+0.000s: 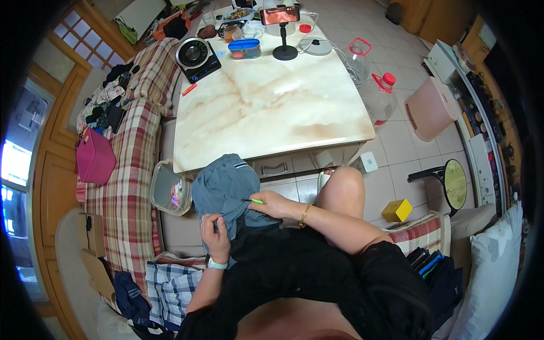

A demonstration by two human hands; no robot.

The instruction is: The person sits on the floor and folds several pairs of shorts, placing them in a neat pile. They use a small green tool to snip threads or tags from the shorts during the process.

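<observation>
Right hand [272, 204] pinches green tool [257, 201], tip toward nine o'clock; left hand [216, 238], at seven, curls on grey-blue cloth [222, 182], grip unclear. Best hold it taut.

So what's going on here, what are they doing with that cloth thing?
Someone is sitting with a grey-blue cloth on their lap, in front of the table. Their right hand holds a small tool with a bright green end against the cloth; it's too small to tell exactly what it is. Their left hand is on the cloth too, lower down. A phone stands upright on a stand across the table.
</observation>
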